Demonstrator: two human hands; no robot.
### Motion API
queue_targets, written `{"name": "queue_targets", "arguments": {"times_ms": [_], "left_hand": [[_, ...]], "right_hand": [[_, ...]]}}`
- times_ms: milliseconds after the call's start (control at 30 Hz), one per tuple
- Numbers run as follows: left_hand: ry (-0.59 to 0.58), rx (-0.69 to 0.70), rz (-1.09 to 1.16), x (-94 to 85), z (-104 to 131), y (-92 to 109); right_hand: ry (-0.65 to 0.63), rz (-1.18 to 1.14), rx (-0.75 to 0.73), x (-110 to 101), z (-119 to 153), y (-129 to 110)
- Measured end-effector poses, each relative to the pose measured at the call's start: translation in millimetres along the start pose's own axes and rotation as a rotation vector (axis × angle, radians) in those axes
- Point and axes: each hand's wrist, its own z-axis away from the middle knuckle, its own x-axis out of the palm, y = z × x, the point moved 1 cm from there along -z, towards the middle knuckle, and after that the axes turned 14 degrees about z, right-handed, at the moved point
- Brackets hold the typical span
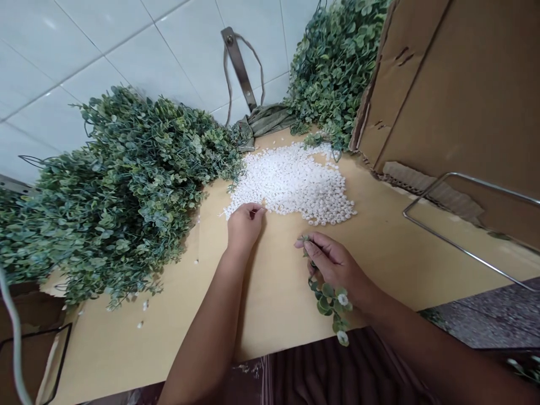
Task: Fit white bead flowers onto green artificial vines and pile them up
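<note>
My right hand point(331, 259) is closed around an artificial leaf sprig point(327, 301) with round green leaves. Two white beads sit on the sprig's lower tips, hanging below the hand. At the near left edge of a heap of small white beads point(291, 180), my left hand point(247, 222) has its thumb and forefinger pinched together. Whatever lies between those fingertips, if anything, is too small to make out. The heap spreads on the tan tabletop point(274, 292) just beyond both hands.
A large pile of artificial greenery point(139, 185) covers the left side. More greenery point(337, 67) stands at the back right, beside a cardboard box point(455, 101). A bent metal wire frame point(459, 244) juts in at right. A metal strip with cord point(240, 67) leans against the tiled wall.
</note>
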Motion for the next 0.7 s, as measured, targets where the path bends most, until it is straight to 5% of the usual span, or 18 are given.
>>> {"name": "queue_targets", "arguments": {"times_ms": [100, 167, 267, 400, 700], "left_hand": [[-0.069, -0.070, 0.215, -2.5, 25, 13], [-0.129, -0.204, 0.600, -3.2, 47, 20], [-0.144, -0.348, 0.888, -1.7, 78, 25], [-0.096, -0.391, 0.999, 2.4, 98, 21], [-0.124, -0.431, 0.978, 5.3, 99, 14]], "right_hand": [[-0.011, 0.050, -0.025, 0, 1, 0], [-0.031, 0.050, -0.046, 0, 2, 1], [-0.096, 0.050, -0.064, 2, 5, 2], [-0.096, 0.142, -0.134, 2, 8, 1], [-0.087, 0.261, -0.171, 3, 8, 0]]}}
